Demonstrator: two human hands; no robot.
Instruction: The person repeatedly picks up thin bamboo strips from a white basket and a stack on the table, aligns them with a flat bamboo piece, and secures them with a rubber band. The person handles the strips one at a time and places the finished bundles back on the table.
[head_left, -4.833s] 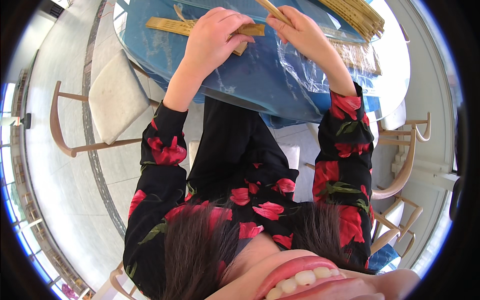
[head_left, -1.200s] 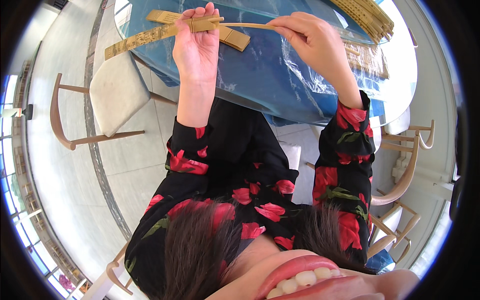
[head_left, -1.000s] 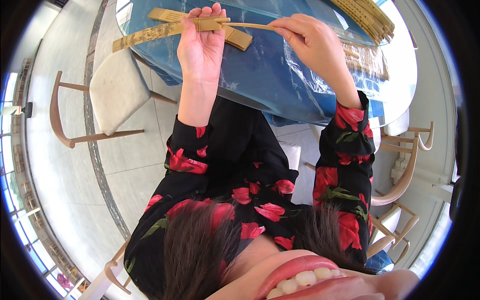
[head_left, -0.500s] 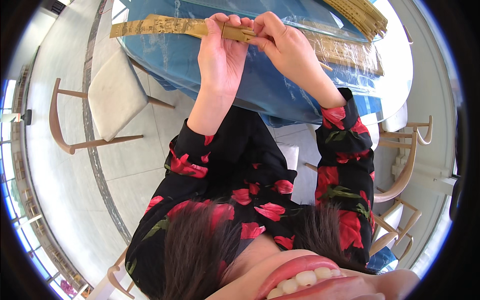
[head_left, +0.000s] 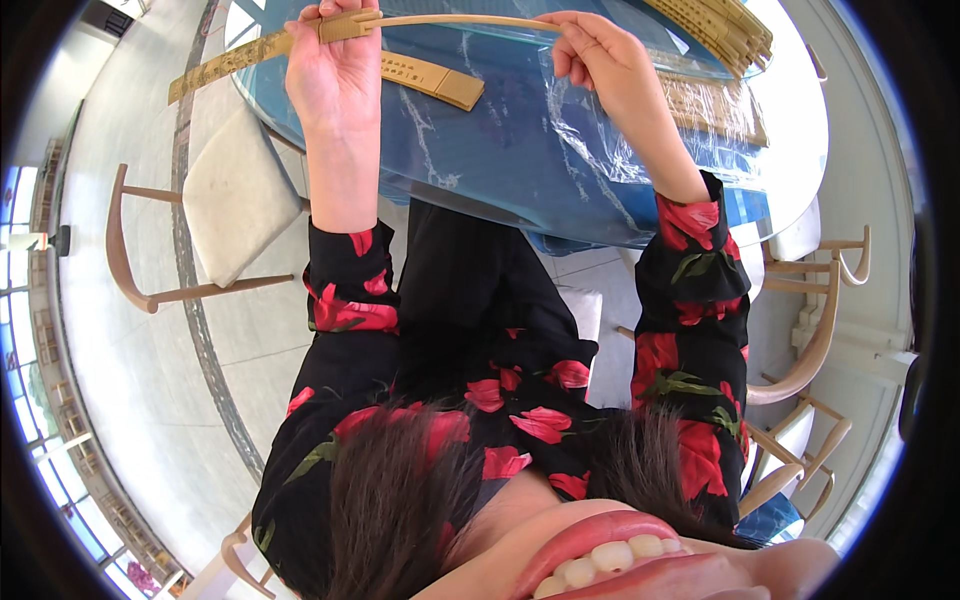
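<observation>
In the head view, the left hand, palm up, grips a printed tan strip above the table's left edge, its left end jutting out past that edge. The right hand pinches a thin pale rod by its right end; the rod's left end meets the notched end of the strip, though whether it sits inside or only lies against it is hard to tell. A folded strip lies flat in from the left edge, and a bundle of strips rests toward the right edge, beyond a plastic-wrapped pack. Best to keep the left grip firm without crushing, the rod in line with the strip, and any push gentle, since such thin pieces could bend or split.
</observation>
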